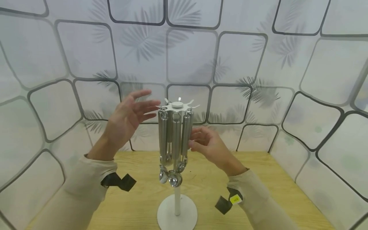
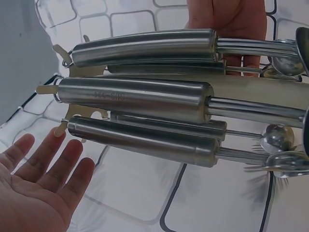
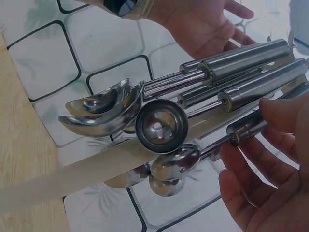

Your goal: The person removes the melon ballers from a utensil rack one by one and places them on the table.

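A white stand (image 1: 177,216) with a spoked top holds several steel utensils by their rings, with long tubular handles (image 1: 176,137) pointing up. Spoons and ladle-like bowls hang at their lower ends, among them a rounded scoop (image 1: 175,179) and a small round bowl (image 3: 161,125). At the upper left of the stand is my left hand (image 1: 123,118), fingers spread loosely, fingertips (image 2: 53,133) right beside the spokes. My right hand (image 1: 211,143) stands at the right of the cluster, thumb and loosely bent fingers beside the rightmost handle (image 3: 246,128); fingertips reach behind the handles.
The stand's round base rests on a light wood table (image 1: 138,191). A pale wall covering (image 1: 189,57) with dark rounded outlines and leaf prints surrounds the table at the back and sides. Both wrists carry black straps (image 1: 115,180).
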